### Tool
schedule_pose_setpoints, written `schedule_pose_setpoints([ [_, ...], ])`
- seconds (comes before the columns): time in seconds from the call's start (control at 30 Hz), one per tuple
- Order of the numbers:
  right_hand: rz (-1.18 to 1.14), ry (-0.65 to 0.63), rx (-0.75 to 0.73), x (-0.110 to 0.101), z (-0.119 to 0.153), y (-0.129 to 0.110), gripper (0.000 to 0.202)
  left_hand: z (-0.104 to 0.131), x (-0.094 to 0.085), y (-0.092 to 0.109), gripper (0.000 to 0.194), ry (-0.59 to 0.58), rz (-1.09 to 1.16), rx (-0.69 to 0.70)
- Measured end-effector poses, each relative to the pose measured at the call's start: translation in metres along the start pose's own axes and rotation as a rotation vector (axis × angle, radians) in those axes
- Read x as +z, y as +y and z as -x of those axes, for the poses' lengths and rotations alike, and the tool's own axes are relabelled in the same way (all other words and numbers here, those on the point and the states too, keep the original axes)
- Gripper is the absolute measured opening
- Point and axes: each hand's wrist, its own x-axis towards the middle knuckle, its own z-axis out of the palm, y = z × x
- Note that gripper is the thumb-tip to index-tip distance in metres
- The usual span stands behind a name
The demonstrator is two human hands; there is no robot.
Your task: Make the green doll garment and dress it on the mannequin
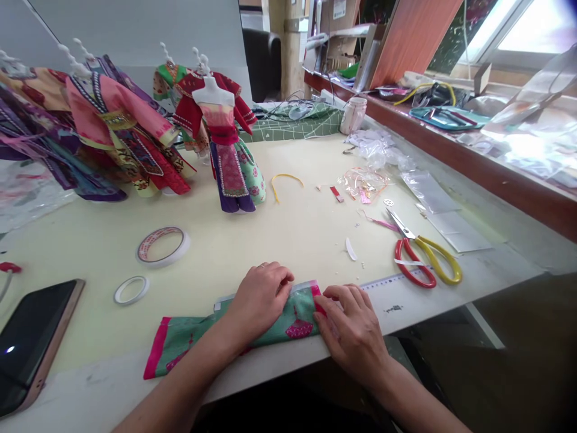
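A strip of green fabric (pixel 270 332) with pink ends and pink fan-like motifs lies along the table's front edge. Across its middle rests my left hand (pixel 259 297), fingers curled and pressed together on the cloth; part of the strip is hidden beneath it. My right hand (pixel 354 328) pinches the strip's pink right end between thumb and fingers. A clear strip edge shows along the fabric's far side. Just beyond my right hand, a ruler (pixel 383 282) lies partly under a white sheet or paper.
Scissors (pixel 417 255) with red and yellow handles lie at right. Tape rolls (pixel 180 248) and a phone (pixel 38 337) are at left. Dressed doll forms (pixel 214 93) stand behind. Yellow cord (pixel 288 176), small beads and plastic bags (pixel 376 147) lie further back.
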Motion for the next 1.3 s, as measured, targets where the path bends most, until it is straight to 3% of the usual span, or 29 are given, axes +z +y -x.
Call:
schedule_pose_setpoints([
  [0.1, -0.027, 0.006, -0.071, -0.004, 0.0, -0.006, 0.02, -0.005, -0.003, 0.001, 0.013, -0.046, -0.045, 0.007],
  [0.3, -0.039, -0.116, -0.191, -0.003, -0.001, -0.016, 0.017, -0.016, -0.005, 0.001, 0.011, -0.096, -0.104, -0.008],
  [0.6, -0.046, -0.173, -0.187, -0.007, 0.005, -0.016, 0.009, -0.015, -0.005, 0.002, 0.013, -0.089, -0.13, -0.001],
  [0.87, -0.052, -0.19, -0.2, -0.003, -0.001, -0.022, 0.021, -0.015, -0.004, 0.0, 0.013, -0.082, -0.127, 0.013],
  [1.07, -0.046, -0.256, -0.176, -0.005, 0.002, -0.022, 0.016, -0.015, -0.004, 0.001, 0.013, -0.075, -0.133, 0.012],
  [1.3, -0.043, -0.18, -0.168, -0.004, 0.002, -0.017, 0.017, -0.014, -0.004, 0.001, 0.015, -0.07, -0.134, 0.022],
])
